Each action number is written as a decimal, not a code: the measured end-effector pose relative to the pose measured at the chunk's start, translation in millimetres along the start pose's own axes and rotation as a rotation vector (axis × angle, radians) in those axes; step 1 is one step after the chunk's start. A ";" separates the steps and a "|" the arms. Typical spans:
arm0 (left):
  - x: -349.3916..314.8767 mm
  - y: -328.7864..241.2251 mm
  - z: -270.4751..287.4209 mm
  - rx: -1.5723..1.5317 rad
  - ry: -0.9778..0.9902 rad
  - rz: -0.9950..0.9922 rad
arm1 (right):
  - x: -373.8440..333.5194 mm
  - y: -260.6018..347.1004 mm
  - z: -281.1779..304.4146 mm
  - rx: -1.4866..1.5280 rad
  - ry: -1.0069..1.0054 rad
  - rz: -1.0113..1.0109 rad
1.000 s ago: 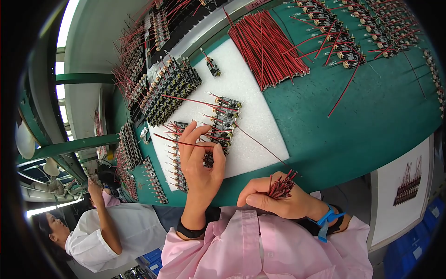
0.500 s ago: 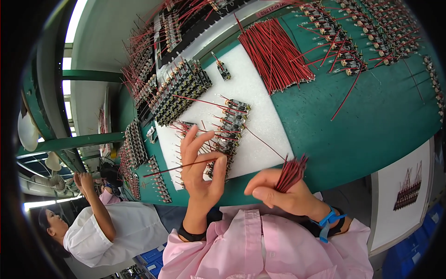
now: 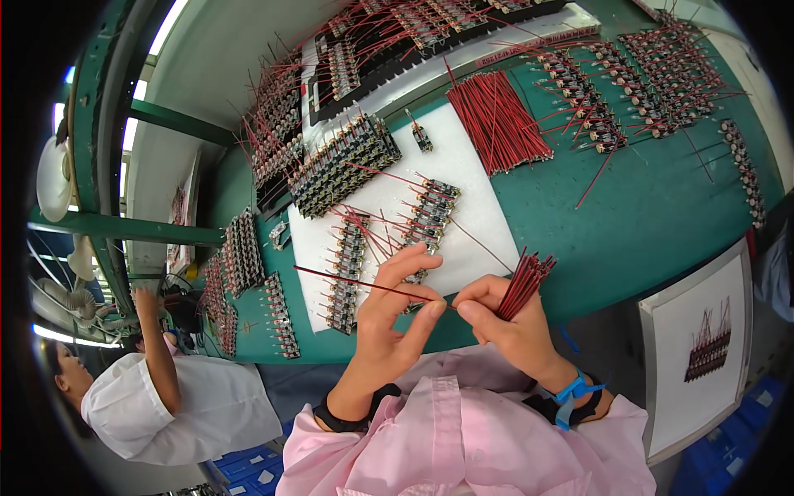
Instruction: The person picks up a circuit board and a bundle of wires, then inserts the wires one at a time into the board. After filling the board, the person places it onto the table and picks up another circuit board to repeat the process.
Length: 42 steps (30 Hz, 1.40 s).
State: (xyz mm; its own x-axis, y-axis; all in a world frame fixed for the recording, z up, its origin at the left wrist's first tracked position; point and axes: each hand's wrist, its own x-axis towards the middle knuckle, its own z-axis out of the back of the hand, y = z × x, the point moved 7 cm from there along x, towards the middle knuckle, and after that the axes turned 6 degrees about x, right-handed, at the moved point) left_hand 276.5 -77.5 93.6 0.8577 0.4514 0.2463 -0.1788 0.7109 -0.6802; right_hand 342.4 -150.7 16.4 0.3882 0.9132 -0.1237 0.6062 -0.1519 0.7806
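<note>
My left hand pinches a single thin red-and-black wire between thumb and forefinger, the other fingers raised. The wire's long end points left over the foam. A bundle of short red-and-black wires is gripped in my right hand, whose thumb and forefinger meet at the single wire's right end. Just beyond the hands, a row of small circuit boards and a second row rest on a white foam sheet. My left hand partly covers the nearer end of the right row.
Stacked circuit boards and one loose board sit farther back on the foam. A large wire pile lies at its right edge. More board rows cover the green table. A person in white works at left.
My right hand has moved left and my left hand slightly right, bringing their fingertips together at the single wire. The view has shifted, and the left board row is now uncovered.
</note>
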 end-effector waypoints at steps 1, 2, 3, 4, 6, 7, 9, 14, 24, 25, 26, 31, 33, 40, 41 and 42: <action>-0.8 -0.3 0.9 -0.001 -0.006 -0.003 | -0.9 -0.2 -0.7 0.008 -0.009 -0.004; -1.8 -1.2 1.1 0.006 -0.002 -0.017 | -1.8 -0.4 -2.4 0.003 -0.005 -0.002; -2.9 -2.0 1.3 0.013 0.002 -0.029 | -2.8 -0.8 -3.6 0.004 -0.010 0.003; -4.0 -2.7 1.7 0.020 0.006 -0.040 | -3.6 -1.3 -4.8 0.005 -0.014 0.006; -6.2 -2.2 2.9 0.005 0.005 -0.033 | -4.5 -1.6 -6.7 0.003 -0.014 0.006; -7.3 -1.5 2.9 -0.009 0.010 -0.026 | -4.5 -2.5 -6.7 0.019 -0.017 -0.017; -9.1 0.3 3.6 -0.024 0.009 -0.011 | -4.1 -5.9 -7.2 0.053 -0.023 -0.068; -10.6 7.3 2.6 -0.088 0.021 0.053 | -2.8 -9.5 -8.7 0.007 -0.022 -0.053; -0.9 14.9 5.4 0.065 -0.088 0.004 | 4.2 -6.0 2.1 -0.047 -0.062 0.036; 2.8 18.5 5.1 0.065 -0.083 0.009 | 4.7 -4.0 4.7 -0.048 -0.072 0.055; 7.8 20.5 6.9 0.195 -0.107 -0.015 | 4.4 -3.2 6.5 -0.040 -0.075 0.049; 22.8 31.8 1.6 0.532 -0.092 -0.029 | 7.2 4.5 16.7 0.000 -0.039 0.079; 24.8 37.1 -2.7 0.567 -0.054 -0.012 | 9.5 1.7 20.0 0.114 -0.009 0.042; 24.2 44.3 -6.7 0.575 -0.005 -0.004 | 12.5 1.5 19.7 0.130 0.056 0.010; 24.0 44.8 -6.8 0.578 -0.003 -0.002 | 12.5 1.0 19.1 0.126 0.067 0.005; 23.9 45.5 -6.6 0.566 -0.007 0.003 | 12.8 0.8 19.0 0.129 0.067 0.004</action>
State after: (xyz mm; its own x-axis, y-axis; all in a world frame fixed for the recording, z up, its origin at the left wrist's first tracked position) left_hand 292.0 -37.9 64.0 0.8539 0.4561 0.2507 -0.4136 0.8870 -0.2053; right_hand 361.0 -146.3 3.8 0.3461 0.9351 -0.0757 0.6905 -0.1993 0.6954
